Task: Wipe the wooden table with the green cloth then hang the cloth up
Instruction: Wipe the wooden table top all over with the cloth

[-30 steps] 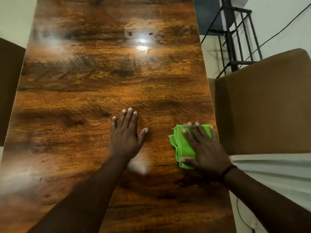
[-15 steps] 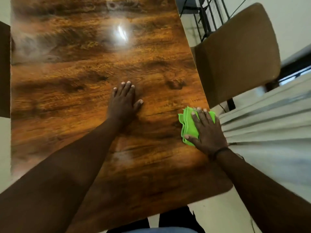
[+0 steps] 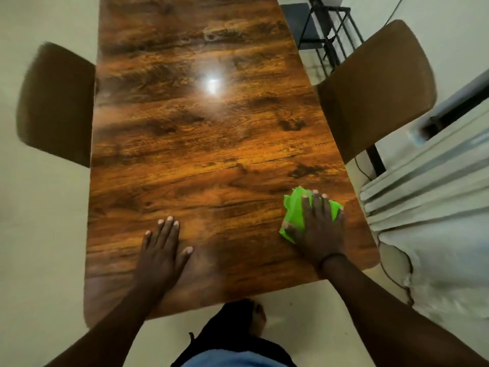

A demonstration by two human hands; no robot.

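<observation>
A glossy wooden table [image 3: 206,154] fills the middle of the head view, its near edge just in front of me. The folded green cloth [image 3: 295,214] lies near the table's near right corner. My right hand [image 3: 318,226] presses flat on top of it, fingers spread, covering most of the cloth. My left hand [image 3: 161,250] rests flat on the bare wood near the front edge, left of centre, fingers together and holding nothing.
A brown chair [image 3: 375,88] stands at the table's right side and another brown chair [image 3: 55,104] at its left. A black metal rack [image 3: 330,30] is at the far right. A pale curtain [image 3: 434,207] hangs beside the right corner. My foot [image 3: 256,319] shows below.
Both hands have slid back toward the table's near edge, the right one dragging the cloth along the right side. The view has pulled back, showing the near edge and both chairs.
</observation>
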